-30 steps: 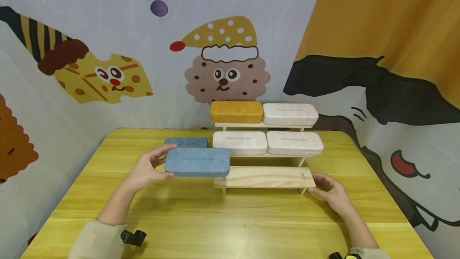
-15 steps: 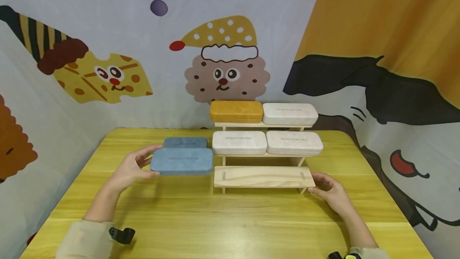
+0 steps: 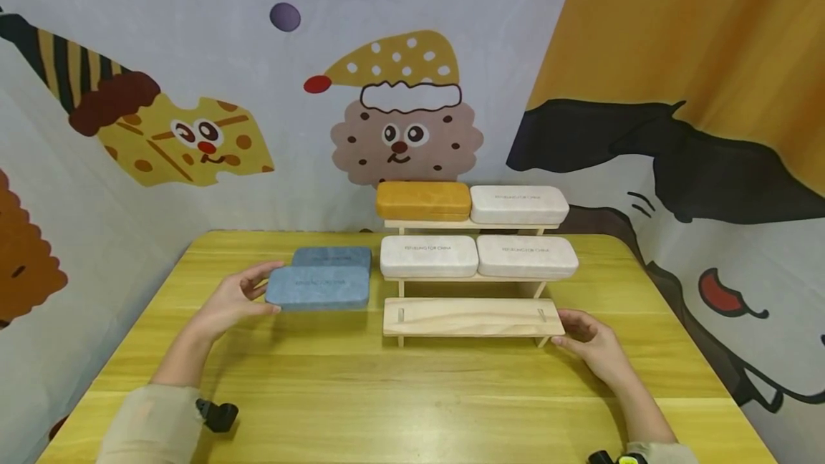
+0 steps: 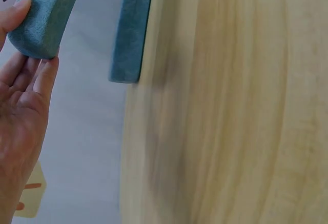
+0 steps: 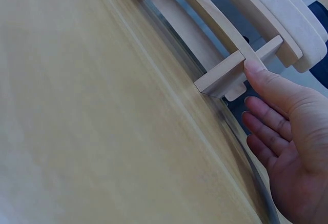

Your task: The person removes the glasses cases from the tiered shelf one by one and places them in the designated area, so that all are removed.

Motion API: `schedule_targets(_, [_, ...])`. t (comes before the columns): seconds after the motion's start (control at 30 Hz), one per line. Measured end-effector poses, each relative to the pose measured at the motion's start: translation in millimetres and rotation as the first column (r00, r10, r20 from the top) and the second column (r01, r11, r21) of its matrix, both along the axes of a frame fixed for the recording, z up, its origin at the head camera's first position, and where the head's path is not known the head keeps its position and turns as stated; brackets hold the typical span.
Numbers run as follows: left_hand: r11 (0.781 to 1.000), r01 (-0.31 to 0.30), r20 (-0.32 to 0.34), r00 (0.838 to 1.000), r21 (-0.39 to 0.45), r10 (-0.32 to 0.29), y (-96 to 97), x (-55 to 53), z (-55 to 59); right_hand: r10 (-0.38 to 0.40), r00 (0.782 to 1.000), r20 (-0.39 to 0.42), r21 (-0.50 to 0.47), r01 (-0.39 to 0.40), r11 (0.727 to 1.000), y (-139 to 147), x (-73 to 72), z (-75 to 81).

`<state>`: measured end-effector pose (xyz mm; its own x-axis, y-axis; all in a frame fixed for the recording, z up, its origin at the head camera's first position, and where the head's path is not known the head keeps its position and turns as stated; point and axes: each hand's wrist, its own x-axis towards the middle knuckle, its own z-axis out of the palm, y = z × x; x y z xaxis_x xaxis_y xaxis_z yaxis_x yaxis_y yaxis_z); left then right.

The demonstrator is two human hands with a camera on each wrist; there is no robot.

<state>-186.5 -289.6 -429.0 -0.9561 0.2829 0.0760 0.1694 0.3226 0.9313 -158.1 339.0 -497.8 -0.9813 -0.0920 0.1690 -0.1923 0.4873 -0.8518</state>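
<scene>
My left hand (image 3: 233,301) grips the left end of a blue glasses case (image 3: 319,288), thumb at the front and fingers behind. In the left wrist view the held case (image 4: 46,16) is raised off the table. Behind it lies a second blue glasses case (image 3: 331,255), partly covered in the head view. My right hand (image 3: 596,344) holds the right end of the bare lowest shelf of a wooden stepped stand (image 3: 473,317). Its thumb (image 5: 261,75) presses the shelf corner in the right wrist view; the index finger is mostly hidden there.
Two white glasses cases (image 3: 429,256) fill the middle shelf. The top shelf bears an orange case (image 3: 423,201) and a white case (image 3: 519,205). All stand on a wood-grain table (image 3: 412,399), with a cartoon-printed curtain (image 3: 258,6) behind.
My left hand has carried the blue glasses case leftward, away from the lowest shelf, to just in front of the other blue case. The right hand stays at the stand's end.
</scene>
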Motion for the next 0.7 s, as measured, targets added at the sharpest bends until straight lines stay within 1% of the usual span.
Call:
schedule_targets(0.2, [0.999, -0.017, 0.044, 0.999, -0.041, 0.019, -0.1, -6.9, -5.6, 0.006, 1.000, -0.011, -0.007, -0.006, 1.000, -0.2, 0.2, -0.8])
schedule_targets(0.4, [0.999, 0.012, 0.051, 0.999, -0.033, -0.010, 0.4, -15.0, -11.5, 0.005, 1.000, -0.010, -0.007, -0.005, 1.000, 0.1, 0.1, -1.7])
schedule_targets(0.57, [1.000, 0.012, 0.066, 0.998, -0.014, -0.011, -0.6, -21.8, -18.9, 0.001, 1.000, -0.010, -0.008, -0.002, 1.000, 0.0, 0.0, -1.0])
schedule_targets(0.7, [1.000, 0.026, 0.070, 0.997, -0.003, -0.026, -0.6, -26.7, -24.6, -0.003, 1.000, -0.008, -0.002, 0.003, 1.000, 0.1, 0.3, -0.6])
